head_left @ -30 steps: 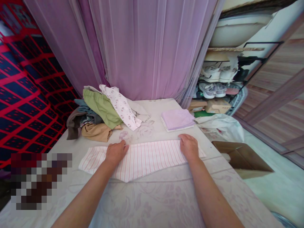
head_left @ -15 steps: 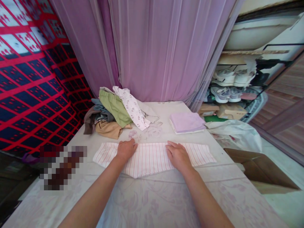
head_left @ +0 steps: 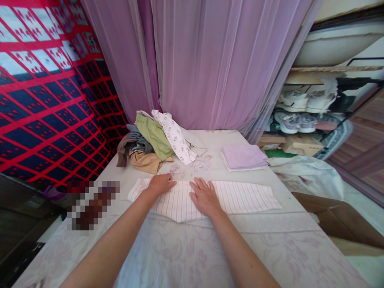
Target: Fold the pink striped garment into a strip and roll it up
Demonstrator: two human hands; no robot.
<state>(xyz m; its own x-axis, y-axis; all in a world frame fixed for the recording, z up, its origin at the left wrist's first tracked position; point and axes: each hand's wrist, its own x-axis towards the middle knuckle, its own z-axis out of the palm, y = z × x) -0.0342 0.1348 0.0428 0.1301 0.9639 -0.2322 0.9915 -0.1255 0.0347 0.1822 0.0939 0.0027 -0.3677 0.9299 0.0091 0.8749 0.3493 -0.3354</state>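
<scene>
Lilac curtain (head_left: 210, 60) at back; red-and-navy checked fabric (head_left: 45, 116) at left. Right: shoe rack (head_left: 339, 69), wood-grain panel (head_left: 360, 138) beyond, pale floor (head_left: 364, 266).

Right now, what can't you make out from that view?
In the head view:
Striped cloth beneath left hand and right hand: covered by them.
Lower layers of the clothes heap: hidden under the green garment.
Cardboard box: cut off by the right edge.
Behind the pixelated patch: blurred out.
</scene>
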